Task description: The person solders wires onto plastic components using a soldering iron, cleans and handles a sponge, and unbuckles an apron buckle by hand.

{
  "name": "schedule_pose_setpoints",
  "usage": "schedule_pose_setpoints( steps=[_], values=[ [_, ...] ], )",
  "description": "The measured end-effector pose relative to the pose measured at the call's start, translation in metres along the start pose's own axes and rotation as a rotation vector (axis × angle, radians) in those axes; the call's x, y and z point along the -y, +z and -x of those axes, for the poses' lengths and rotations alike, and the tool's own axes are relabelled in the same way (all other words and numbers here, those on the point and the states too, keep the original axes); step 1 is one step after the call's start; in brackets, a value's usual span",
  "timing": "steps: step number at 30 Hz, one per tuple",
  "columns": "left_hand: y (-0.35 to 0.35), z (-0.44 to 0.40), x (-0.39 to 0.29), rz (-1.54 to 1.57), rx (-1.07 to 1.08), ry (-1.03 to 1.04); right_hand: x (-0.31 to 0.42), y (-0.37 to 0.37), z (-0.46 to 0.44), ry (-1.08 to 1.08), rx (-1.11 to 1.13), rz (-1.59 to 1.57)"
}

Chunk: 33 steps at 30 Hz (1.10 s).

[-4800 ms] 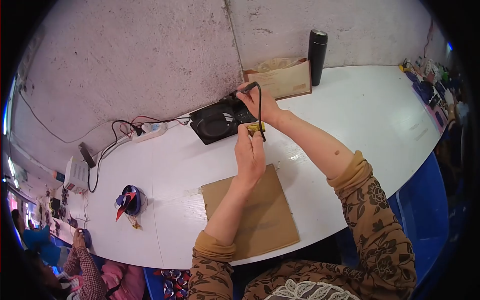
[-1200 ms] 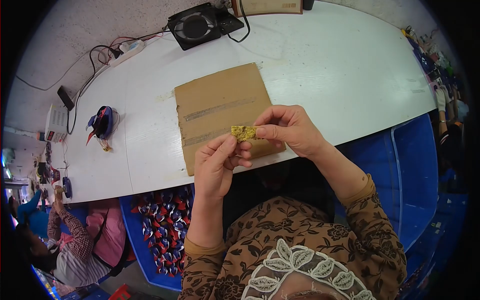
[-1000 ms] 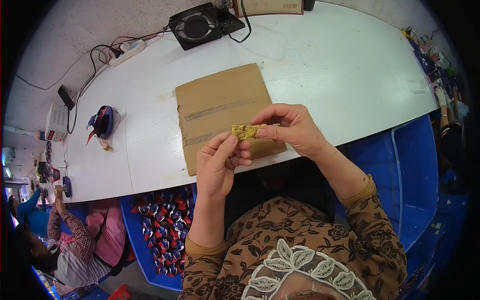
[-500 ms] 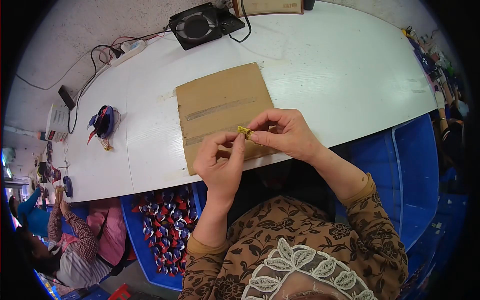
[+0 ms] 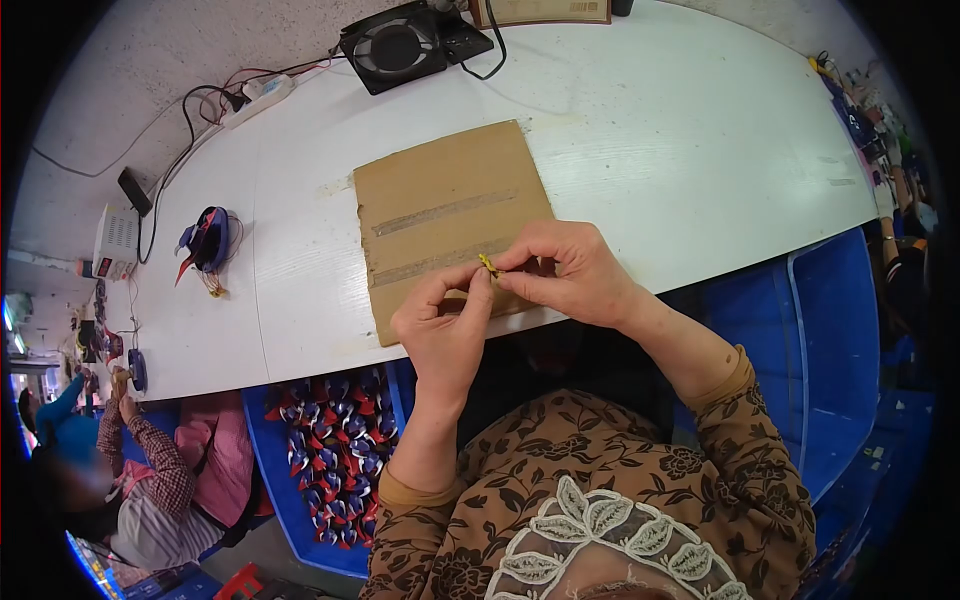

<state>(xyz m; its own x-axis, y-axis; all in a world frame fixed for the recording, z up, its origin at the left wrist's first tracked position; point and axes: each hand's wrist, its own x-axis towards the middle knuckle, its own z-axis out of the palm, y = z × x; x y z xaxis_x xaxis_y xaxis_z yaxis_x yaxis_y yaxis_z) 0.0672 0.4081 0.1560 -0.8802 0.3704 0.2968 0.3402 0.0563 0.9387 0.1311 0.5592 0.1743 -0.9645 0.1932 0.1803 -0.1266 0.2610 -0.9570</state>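
Between the fingertips of both hands, above the lower edge of the cardboard sheet (image 5: 450,175), is a small yellow piece (image 5: 488,265), mostly covered by fingers. My left hand (image 5: 448,325) pinches it from the left with thumb and forefinger. From the right, my right hand (image 5: 570,272) pinches the same piece. The cardboard lies flat on the white table (image 5: 680,130), with two strips of tape across it.
A black fan (image 5: 395,45) and a power strip (image 5: 258,98) stand along the wall. At left lies a blue and red item with wires (image 5: 207,242). A blue bin (image 5: 270,450) holds several red, white and blue pieces. A co-worker (image 5: 160,500) sits at lower left.
The yellow piece was spread flat and broad between my fingertips; now it shows narrow and edge-on. Earlier my hands were near the fan, the right one holding a black-corded tool.
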Motion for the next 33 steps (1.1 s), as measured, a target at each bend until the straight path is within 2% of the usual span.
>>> schedule_pose_setpoints(
  steps=[3,17,20,24,26,29,32,33],
  values=[
    [0.002,0.001,0.001,-0.044,-0.01,0.017,-0.003,0.001,0.0,-0.056,0.003,0.025],
    [0.005,0.001,0.008,-0.138,-0.01,0.119,-0.007,0.004,0.003,-0.064,0.019,-0.045],
    [0.005,0.002,0.016,0.164,-0.021,-0.119,-0.006,0.004,0.003,0.023,0.004,-0.174],
    [-0.011,0.002,0.012,0.633,0.225,-0.328,-0.009,0.0,0.001,0.111,-0.113,-0.226],
    [-0.017,0.003,0.012,0.853,0.392,-0.393,-0.008,-0.005,0.001,0.169,-0.097,-0.275],
    [0.001,0.004,-0.013,0.353,-0.047,-0.21,-0.001,-0.005,0.001,0.213,-0.067,-0.31],
    [0.006,0.003,-0.008,0.123,-0.053,0.012,-0.002,-0.001,0.003,0.182,-0.05,-0.295],
    [0.006,0.003,-0.005,0.112,-0.07,0.019,-0.003,0.0,0.004,0.16,-0.046,-0.287]
  ],
)
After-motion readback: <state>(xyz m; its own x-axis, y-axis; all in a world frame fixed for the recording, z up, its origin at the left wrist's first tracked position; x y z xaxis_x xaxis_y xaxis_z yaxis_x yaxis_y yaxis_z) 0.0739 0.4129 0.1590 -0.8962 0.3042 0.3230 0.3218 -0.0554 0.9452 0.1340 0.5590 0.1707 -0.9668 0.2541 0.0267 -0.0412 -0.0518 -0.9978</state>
